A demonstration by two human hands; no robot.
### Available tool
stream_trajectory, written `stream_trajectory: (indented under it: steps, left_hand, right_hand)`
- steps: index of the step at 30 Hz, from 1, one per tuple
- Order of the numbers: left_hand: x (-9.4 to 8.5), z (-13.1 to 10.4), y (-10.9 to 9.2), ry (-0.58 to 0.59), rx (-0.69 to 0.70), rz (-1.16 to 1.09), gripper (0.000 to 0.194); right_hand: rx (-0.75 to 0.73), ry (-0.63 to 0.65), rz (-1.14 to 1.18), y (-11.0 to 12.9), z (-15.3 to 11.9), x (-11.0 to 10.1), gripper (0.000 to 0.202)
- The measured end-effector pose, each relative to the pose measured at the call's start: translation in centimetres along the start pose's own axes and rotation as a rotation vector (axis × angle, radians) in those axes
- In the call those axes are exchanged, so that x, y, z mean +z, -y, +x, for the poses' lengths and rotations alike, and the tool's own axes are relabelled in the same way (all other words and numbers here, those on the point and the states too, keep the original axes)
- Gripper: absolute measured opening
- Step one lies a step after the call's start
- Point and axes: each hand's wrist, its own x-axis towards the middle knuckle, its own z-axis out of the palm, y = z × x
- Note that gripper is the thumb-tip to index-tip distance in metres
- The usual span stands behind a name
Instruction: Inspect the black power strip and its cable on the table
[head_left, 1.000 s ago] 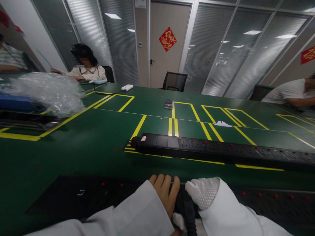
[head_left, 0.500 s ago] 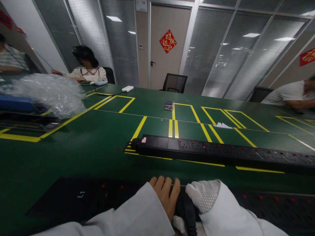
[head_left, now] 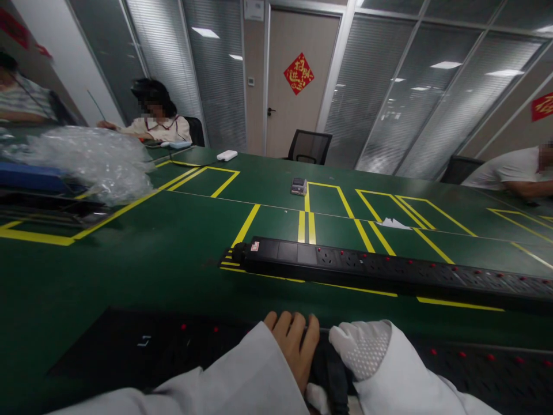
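Observation:
A long black power strip (head_left: 142, 351) marked L1, with red lights along it, lies at the table's near edge, partly covered by my sleeves. My left hand (head_left: 294, 346), bare, is closed over the strip, its fingers curling past the far edge. Right beside it, my right hand (head_left: 360, 349) wears a white dotted glove and is closed round a black plug (head_left: 330, 374) with a thick cable. The plug is pressed down at the strip between both hands. Its prongs and the socket beneath are hidden. White glove fabric also shows below the plug.
A second black power strip (head_left: 367, 265) lies across the green table (head_left: 181, 271) farther back. Bubble wrap (head_left: 99, 164) covers a blue item at left. A small grey box (head_left: 298, 186), crumpled paper (head_left: 394, 223) and a white device (head_left: 227, 155) lie beyond. Other people sit at the far sides.
The view has shifted slightly. Both hands keep the same grip on the strip and plug, with hardly any movement.

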Motion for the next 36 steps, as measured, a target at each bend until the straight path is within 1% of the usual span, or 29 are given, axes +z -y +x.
stream_trajectory:
  steps: [4, 8, 11, 16, 21, 23, 25, 29, 33, 36]
  left_hand:
    - [-0.6, 0.2, 0.0, 0.100, 0.008, -0.004, 0.026]
    - [-0.7, 0.2, 0.0, 0.106, 0.009, -0.002, 0.033]
    - [-0.6, 0.2, 0.0, 0.094, 0.012, -0.013, 0.032]
    - [-0.3, 0.0, -0.1, 0.060, -0.001, -0.030, 0.033]
    - [0.2, -0.1, -0.2, 0.007, -0.013, -0.051, 0.029]
    - [0.3, 0.0, -0.2, -0.004, -0.018, -0.045, 0.029]
    - [0.2, 0.0, -0.2, 0.006, -0.014, -0.034, 0.029]
    - [-0.4, 0.1, -0.1, 0.068, 0.002, -0.035, 0.029]
    - [-0.7, 0.2, -0.1, 0.094, -0.002, -0.030, 0.029]
    - [-0.8, 0.2, -0.1, 0.117, 0.008, -0.030, 0.028]
  right_hand:
    - [-0.050, 0.090, 0.074, -0.5, 0.5, -0.6, 0.012]
    - [-0.042, 0.191, 0.096, -0.5, 0.6, -1.1, 0.013]
    - [-0.027, 0.175, 0.091, -0.4, 0.6, -1.0, 0.010]
    - [-0.027, 0.117, 0.080, -0.4, 0.3, -0.6, 0.016]
    - [-0.039, 0.160, 0.105, -0.5, 0.4, -0.9, 0.011]
    - [-0.025, 0.152, 0.105, -0.4, 0.4, -1.0, 0.012]
    - [-0.005, 0.148, 0.097, -0.4, 0.5, -1.1, 0.013]
    - [-0.007, 0.199, 0.107, -0.3, 0.6, -1.1, 0.010]
    - [0.004, 0.216, 0.112, -0.4, 0.6, -1.4, 0.010]
    - [-0.014, 0.267, 0.125, -0.6, 0.7, -1.7, 0.007]
